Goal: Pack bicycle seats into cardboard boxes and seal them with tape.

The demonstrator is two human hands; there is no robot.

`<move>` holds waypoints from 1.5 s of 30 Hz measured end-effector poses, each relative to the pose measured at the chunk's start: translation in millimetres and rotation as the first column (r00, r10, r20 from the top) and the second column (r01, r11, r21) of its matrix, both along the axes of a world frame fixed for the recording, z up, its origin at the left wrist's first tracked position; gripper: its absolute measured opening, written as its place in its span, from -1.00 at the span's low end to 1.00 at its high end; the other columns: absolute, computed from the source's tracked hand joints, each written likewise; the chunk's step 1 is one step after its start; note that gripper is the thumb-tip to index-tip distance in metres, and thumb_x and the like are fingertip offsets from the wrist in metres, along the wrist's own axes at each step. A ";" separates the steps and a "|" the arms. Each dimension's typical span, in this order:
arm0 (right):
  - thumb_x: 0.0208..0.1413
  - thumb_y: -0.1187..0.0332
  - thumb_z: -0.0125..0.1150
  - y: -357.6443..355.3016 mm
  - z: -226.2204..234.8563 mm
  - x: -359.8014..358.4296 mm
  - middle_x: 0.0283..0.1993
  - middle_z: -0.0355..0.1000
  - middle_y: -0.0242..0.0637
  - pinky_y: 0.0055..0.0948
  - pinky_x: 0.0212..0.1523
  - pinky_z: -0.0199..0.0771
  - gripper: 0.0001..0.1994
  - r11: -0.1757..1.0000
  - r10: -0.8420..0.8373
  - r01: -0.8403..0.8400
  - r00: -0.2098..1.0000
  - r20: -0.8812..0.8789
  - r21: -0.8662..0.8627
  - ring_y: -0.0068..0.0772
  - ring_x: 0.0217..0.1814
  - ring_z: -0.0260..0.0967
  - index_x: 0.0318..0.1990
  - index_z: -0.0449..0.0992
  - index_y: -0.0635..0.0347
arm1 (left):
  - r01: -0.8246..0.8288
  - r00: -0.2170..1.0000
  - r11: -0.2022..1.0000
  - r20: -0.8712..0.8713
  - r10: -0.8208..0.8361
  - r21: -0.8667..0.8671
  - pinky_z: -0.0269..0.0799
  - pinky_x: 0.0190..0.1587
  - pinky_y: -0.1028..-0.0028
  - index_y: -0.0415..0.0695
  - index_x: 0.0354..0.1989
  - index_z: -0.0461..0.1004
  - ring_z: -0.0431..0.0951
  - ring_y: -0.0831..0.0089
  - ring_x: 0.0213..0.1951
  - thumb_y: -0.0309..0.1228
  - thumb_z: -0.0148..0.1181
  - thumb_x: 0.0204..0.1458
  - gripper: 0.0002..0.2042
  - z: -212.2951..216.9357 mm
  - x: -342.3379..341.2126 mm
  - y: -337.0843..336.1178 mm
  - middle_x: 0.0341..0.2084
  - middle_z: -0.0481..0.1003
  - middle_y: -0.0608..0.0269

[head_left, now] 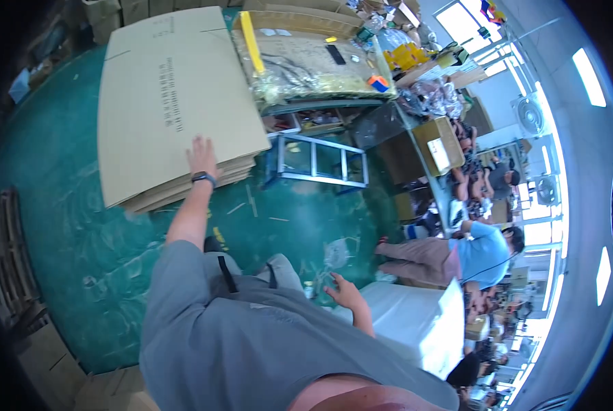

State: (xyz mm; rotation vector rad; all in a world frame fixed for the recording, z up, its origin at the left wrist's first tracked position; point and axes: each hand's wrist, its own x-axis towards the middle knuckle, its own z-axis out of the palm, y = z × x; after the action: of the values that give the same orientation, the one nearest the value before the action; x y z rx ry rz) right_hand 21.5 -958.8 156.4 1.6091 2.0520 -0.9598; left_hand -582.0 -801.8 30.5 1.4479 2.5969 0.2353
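Head view, left hand: the left hand [201, 155] is seen left of centre, laid flat with fingers together and extended on the top sheet; a dark wristband [203, 178] is worn just below it.
Head view, cardboard: a stack of flat cardboard sheets [169, 103] is spread over the upper left of the frame, lying on the green floor [66, 226]; the hand rests on its lower right corner area, near the edge.
Head view, right hand: the right hand [344, 291] is held lower centre-right, open with fingers loosely spread, gripping nothing; it hovers just beside the near corner of a white box [416, 322].
Head view, body: a grey shirt [238, 342] fills the lower centre of the frame, with both forearms emerging from it.
Head view, bench: a worktable covered in clear plastic [306, 65] is noted at upper centre, with a yellow strip [251, 41] lying along its left side and small items scattered on it.
Head view, frame: a blue metal frame [316, 161] is set on the floor below the table, just right of the stack.
Head view, other people: a person in a blue shirt [481, 250] is bent over at centre right, well apart from both hands; further persons are seated behind, too small to be detailed.
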 end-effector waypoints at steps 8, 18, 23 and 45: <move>0.23 -0.19 0.44 257.2 -31.9 19.1 0.31 0.59 0.21 0.04 0.38 0.54 -0.11 0.984 0.014 0.005 0.994 0.112 -0.175 0.23 0.38 0.55 0.55 0.37 0.20 | -0.107 0.967 0.990 -0.240 0.082 -0.093 0.46 0.42 -0.08 -0.15 0.55 0.30 0.25 -0.06 0.59 -0.45 -0.02 0.41 -0.48 -116.4 -24.8 80.1 0.58 0.24 -0.16; 0.41 -0.45 0.03 608.1 -45.1 -227.8 0.66 0.23 0.06 0.18 0.45 0.50 0.01 -0.059 -0.773 -0.290 0.618 -0.140 -0.955 0.08 0.60 0.33 0.76 -0.11 -0.04 | -0.317 0.929 0.947 -0.179 0.323 0.059 0.30 0.54 -0.07 -0.18 0.57 0.30 0.36 -0.14 0.52 -0.69 0.09 0.11 -0.26 98.9 248.6 77.0 0.51 0.36 -0.17; 0.42 0.17 0.36 583.0 -33.3 -232.2 0.33 0.59 -0.06 -0.06 0.32 0.58 -0.41 0.354 -0.388 -0.509 0.683 -0.618 -0.785 -0.14 0.36 0.56 0.50 0.43 0.21 | -0.498 0.850 0.834 -0.059 0.524 0.237 0.37 0.49 -0.05 -0.18 0.47 0.46 0.41 -0.16 0.49 -0.76 0.18 -0.03 -0.26 125.4 456.1 89.5 0.46 0.43 -0.18; 0.11 0.67 0.24 989.3 110.5 357.1 0.17 0.64 0.08 0.06 0.22 0.62 -0.26 0.408 0.912 -0.909 0.403 -0.070 0.086 0.33 0.16 0.58 0.46 0.54 -0.18 | -0.863 0.187 -0.475 0.982 0.019 0.174 -0.19 0.68 -0.13 -0.17 0.75 -0.40 -0.20 0.08 0.74 0.42 -0.01 0.37 0.13 76.2 674.8 240.8 0.75 -0.28 -0.10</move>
State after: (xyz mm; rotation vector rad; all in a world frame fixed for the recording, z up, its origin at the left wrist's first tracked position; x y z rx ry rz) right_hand 378.6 30.5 266.9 0.1794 2.4930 -0.5456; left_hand 92.7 -561.0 106.7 -0.8379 1.7448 2.6066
